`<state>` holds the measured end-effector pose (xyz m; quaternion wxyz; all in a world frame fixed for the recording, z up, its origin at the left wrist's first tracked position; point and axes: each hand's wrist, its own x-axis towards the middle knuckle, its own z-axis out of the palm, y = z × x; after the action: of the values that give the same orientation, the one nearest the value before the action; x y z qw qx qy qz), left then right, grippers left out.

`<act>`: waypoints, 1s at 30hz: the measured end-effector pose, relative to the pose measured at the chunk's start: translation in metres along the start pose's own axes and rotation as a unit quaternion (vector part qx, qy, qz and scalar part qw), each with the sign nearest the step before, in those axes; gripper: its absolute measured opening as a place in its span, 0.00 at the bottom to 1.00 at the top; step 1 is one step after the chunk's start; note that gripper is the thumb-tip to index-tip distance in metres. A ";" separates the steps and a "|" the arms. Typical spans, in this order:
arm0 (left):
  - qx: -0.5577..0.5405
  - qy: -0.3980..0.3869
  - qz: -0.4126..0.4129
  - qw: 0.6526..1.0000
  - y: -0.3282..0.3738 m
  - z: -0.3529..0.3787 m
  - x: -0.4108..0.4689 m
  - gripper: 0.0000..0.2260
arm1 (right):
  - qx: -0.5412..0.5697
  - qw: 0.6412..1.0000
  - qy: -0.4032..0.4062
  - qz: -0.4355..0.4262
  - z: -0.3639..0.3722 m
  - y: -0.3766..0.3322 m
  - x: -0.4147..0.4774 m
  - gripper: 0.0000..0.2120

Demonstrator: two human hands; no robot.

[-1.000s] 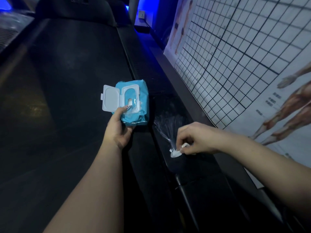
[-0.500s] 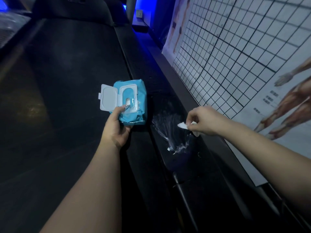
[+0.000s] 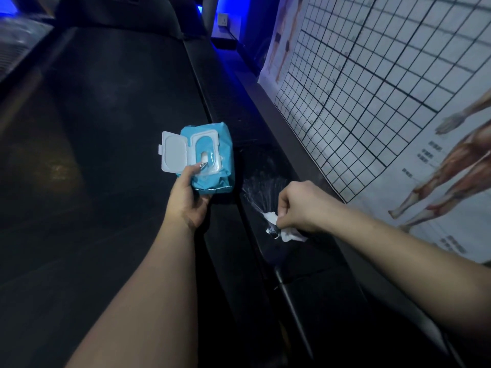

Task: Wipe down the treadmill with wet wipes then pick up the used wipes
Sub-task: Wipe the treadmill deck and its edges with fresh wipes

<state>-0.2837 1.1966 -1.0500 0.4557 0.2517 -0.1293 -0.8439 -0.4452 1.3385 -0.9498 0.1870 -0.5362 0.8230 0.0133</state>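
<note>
Right hand pinches wipe on rail; wet streaks at its 11 o'clock. Left hand grips open pack. Belt and pickup judged outstanding.

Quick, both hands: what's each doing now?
Left hand: holding the wipe pack, lid open.
Right hand: gripping a wipe on the treadmill.

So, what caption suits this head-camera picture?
Right hand presses a crumpled white wet wipe on the black treadmill side rail, left hand holding an open blue wipes pack.
</note>
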 end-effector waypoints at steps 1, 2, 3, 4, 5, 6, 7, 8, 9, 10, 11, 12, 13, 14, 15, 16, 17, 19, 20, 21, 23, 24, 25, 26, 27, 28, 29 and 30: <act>0.001 -0.002 -0.001 1.000 0.000 0.000 0.000 0.15 | 0.011 1.000 0.006 0.009 0.002 -0.002 -0.001 0.03; 0.002 -0.004 -0.002 1.000 0.000 0.000 0.000 0.15 | 0.025 0.999 0.014 0.017 0.005 -0.005 -0.001 0.04; 0.003 -0.005 -0.003 1.000 0.000 0.000 0.001 0.14 | 0.041 0.999 0.023 0.024 0.008 -0.007 -0.002 0.04; 0.004 -0.006 -0.003 1.000 0.000 -0.001 0.001 0.14 | 0.059 0.997 0.032 0.028 0.012 -0.008 -0.002 0.04; 0.004 -0.005 -0.004 1.000 0.000 -0.001 0.000 0.14 | 0.078 0.996 0.040 0.033 0.015 -0.009 -0.002 0.04; 0.004 -0.004 -0.003 1.000 0.000 -0.001 0.001 0.14 | 0.099 0.993 0.049 0.036 0.018 -0.009 -0.001 0.03; 0.002 -0.003 -0.003 1.000 0.000 0.000 0.000 0.14 | 0.119 0.990 0.059 0.038 0.020 -0.009 -0.001 0.01; 0.001 -0.002 -0.004 1.000 0.000 -0.001 0.001 0.15 | 0.137 0.987 0.070 0.037 0.023 -0.008 0.000 0.01; 0.001 -0.002 -0.005 1.000 0.000 -0.001 0.001 0.15 | 0.153 0.984 0.080 0.037 0.026 -0.008 0.000 0.02; 0.002 -0.001 -0.005 1.000 0.000 -0.001 0.001 0.15 | 0.174 0.980 0.088 0.037 0.029 -0.006 0.000 0.02; 0.004 -0.001 -0.007 1.000 0.000 -0.001 0.001 0.16 | 0.203 0.974 0.094 0.039 0.032 -0.004 0.001 0.01; 0.007 0.000 -0.008 1.000 0.000 -0.002 0.002 0.17 | 0.241 0.964 0.100 0.042 0.035 -0.002 0.001 0.01; 0.009 0.000 -0.010 1.000 0.000 -0.002 0.002 0.18 | 0.284 0.951 0.110 0.047 0.036 0.000 0.002 0.01; 0.010 0.000 -0.011 1.000 0.000 -0.003 0.003 0.18 | 0.328 0.935 0.127 0.051 0.036 0.003 0.004 0.02; 0.010 -0.002 -0.011 1.000 0.000 -0.003 0.003 0.18 | 0.371 0.915 0.148 0.057 0.033 0.005 0.007 0.02; 0.010 -0.001 -0.010 1.000 0.000 -0.003 0.004 0.18 | 0.414 0.893 0.165 0.061 0.028 0.007 0.011 0.03; 0.009 -0.002 -0.007 1.000 0.000 -0.003 0.004 0.18 | 0.462 0.868 0.173 0.061 0.022 0.008 0.015 0.03; 0.009 -0.004 -0.002 1.000 0.000 -0.003 0.004 0.18 | 0.542 0.822 0.165 0.058 0.009 0.008 0.019 0.04; 0.010 -0.004 -0.001 1.000 0.000 -0.003 0.004 0.17 | 0.562 0.810 0.157 0.055 0.005 0.008 0.020 0.06; 0.010 -0.003 -0.001 1.000 0.000 -0.003 0.004 0.17 | 0.572 0.806 0.144 0.051 0.002 0.008 0.020 0.08; 0.009 0.001 -0.002 1.000 -0.001 -0.002 0.003 0.17 | 0.573 0.814 0.092 0.022 0.003 0.008 0.017 0.13; 0.007 0.004 -0.003 1.000 -0.001 -0.002 0.003 0.16 | 0.556 0.829 0.060 -0.005 0.005 0.010 0.016 0.15; 0.005 0.004 -0.004 1.000 0.000 -0.002 0.002 0.16 | 0.519 0.853 0.031 -0.039 0.007 0.012 0.014 0.16; 0.003 0.003 -0.005 1.000 0.000 -0.002 0.002 0.16 | 0.460 0.885 0.010 -0.074 0.010 0.015 0.013 0.16; 0.003 0.002 -0.006 1.000 0.000 -0.002 0.002 0.16 | 0.390 0.915 -0.002 -0.104 0.011 0.017 0.011 0.15; 0.004 0.002 -0.006 1.000 0.000 -0.002 0.003 0.16 | 0.316 0.940 -0.002 -0.130 0.013 0.019 0.010 0.15; 0.006 0.001 -0.006 1.000 0.000 -0.002 0.003 0.15 | 0.246 0.957 0.008 -0.152 0.014 0.021 0.010 0.14; 0.009 0.001 -0.005 1.000 0.000 -0.003 0.003 0.16 | 0.190 0.966 0.018 -0.176 0.014 0.022 0.009 0.12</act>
<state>-0.2837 1.1941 -1.0533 0.4492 0.2572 -0.1351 -0.8449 -0.4633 1.3430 -0.9699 0.2701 -0.6270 0.7066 -0.1861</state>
